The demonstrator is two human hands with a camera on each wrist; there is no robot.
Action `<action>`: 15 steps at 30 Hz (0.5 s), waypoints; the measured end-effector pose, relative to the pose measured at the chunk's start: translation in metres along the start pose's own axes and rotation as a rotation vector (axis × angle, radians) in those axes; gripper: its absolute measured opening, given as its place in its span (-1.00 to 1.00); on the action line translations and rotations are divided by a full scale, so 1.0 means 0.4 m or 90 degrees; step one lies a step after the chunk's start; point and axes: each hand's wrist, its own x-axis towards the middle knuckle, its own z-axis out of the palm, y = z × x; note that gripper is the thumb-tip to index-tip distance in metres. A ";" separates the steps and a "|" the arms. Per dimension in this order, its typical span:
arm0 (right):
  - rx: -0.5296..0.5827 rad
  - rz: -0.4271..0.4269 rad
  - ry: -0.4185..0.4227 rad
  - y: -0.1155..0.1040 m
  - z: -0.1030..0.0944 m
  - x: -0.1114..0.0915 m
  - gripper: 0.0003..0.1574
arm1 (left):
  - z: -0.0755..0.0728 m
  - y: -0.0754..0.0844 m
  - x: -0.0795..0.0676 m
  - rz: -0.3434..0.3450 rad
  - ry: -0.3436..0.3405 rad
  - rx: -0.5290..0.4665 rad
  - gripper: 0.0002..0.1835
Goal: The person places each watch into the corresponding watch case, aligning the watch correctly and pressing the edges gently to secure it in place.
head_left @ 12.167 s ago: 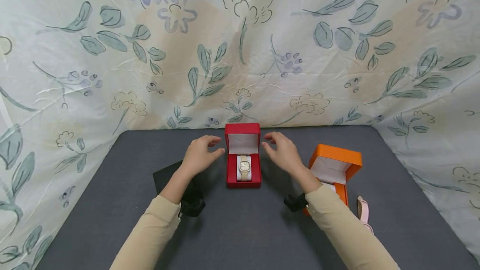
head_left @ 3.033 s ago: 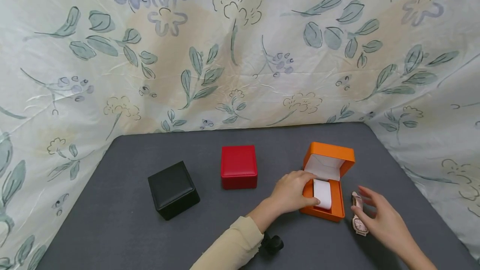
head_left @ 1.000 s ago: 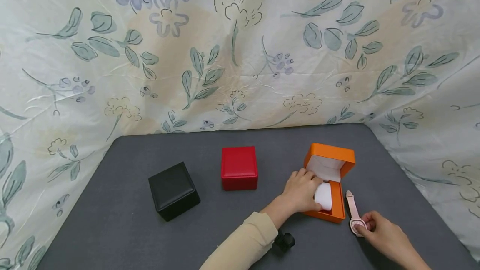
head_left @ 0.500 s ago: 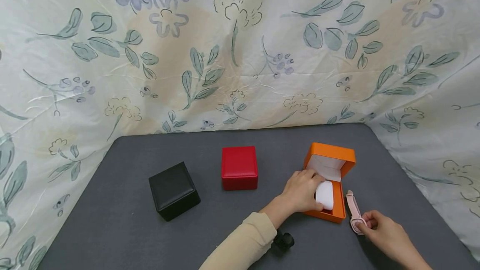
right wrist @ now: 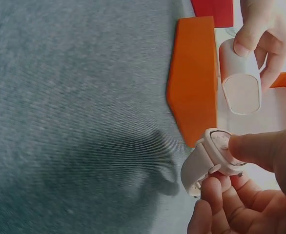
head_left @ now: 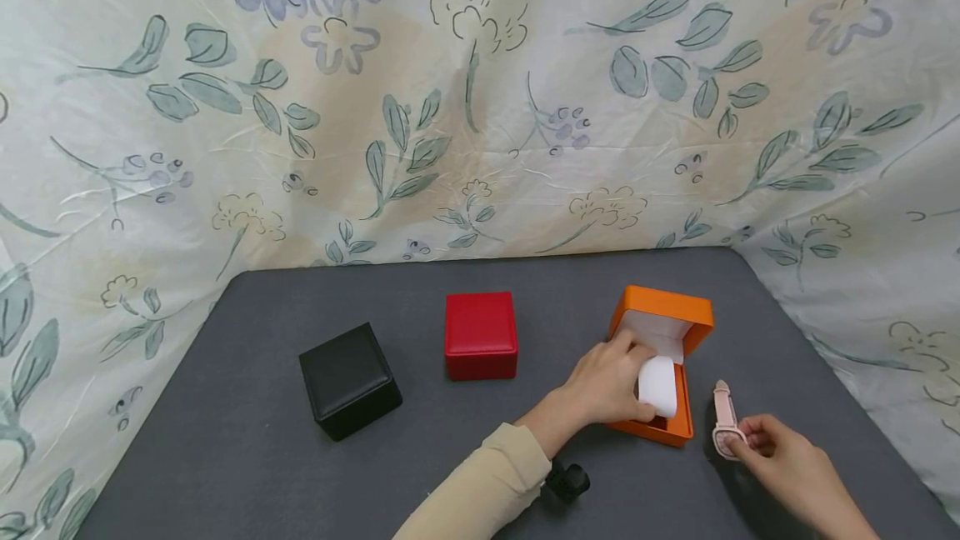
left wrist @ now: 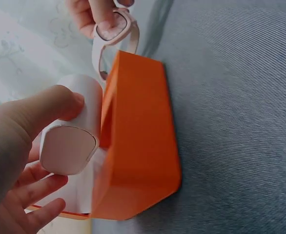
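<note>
Because both hands carry a load, I coordinate them about 1 landmark, the orange box (left wrist: 143, 136). My left hand (head_left: 607, 382) pinches the white cushion (head_left: 657, 387) between thumb and fingers, over the interior of the orange box. My right hand (head_left: 789, 458) pinches the pink watch (head_left: 725, 413), thumb on the dial (right wrist: 220, 139) and fingers beneath the case (right wrist: 214, 152). This watch is just to the right of the orange box and, judging by its shadow, above the gray table (head_left: 225, 440).

To perform the step well, I would lift the cushion squarely, clear of the walls of the orange box and its raised lid (head_left: 670, 307). I would apply light pressure, since the cushion may dent. For the watch, I would shift the thumb to the case edge to avoid smudging the dial.

Appearance: the cushion is white and barrel-like, with rounded flanks and a flat end of rounded-square outline. The watch has a pale pink case and a matching strap (right wrist: 196, 168) that curves below it. The thumb partly covers the dial, so I cannot read it; I cannot tell whether the strap is fastened.
</note>
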 end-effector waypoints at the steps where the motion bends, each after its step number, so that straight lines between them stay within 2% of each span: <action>1: 0.000 -0.002 0.006 -0.002 -0.003 -0.001 -0.50 | -0.004 0.001 0.000 0.002 0.003 -0.005 -0.30; 10: 0.000 -0.035 0.065 -0.012 -0.014 -0.015 -0.54 | -0.025 0.000 -0.011 0.012 0.002 -0.017 -0.29; 15: -0.001 -0.049 0.080 -0.025 -0.020 -0.023 -0.57 | -0.033 -0.010 -0.026 0.012 0.005 -0.036 -0.28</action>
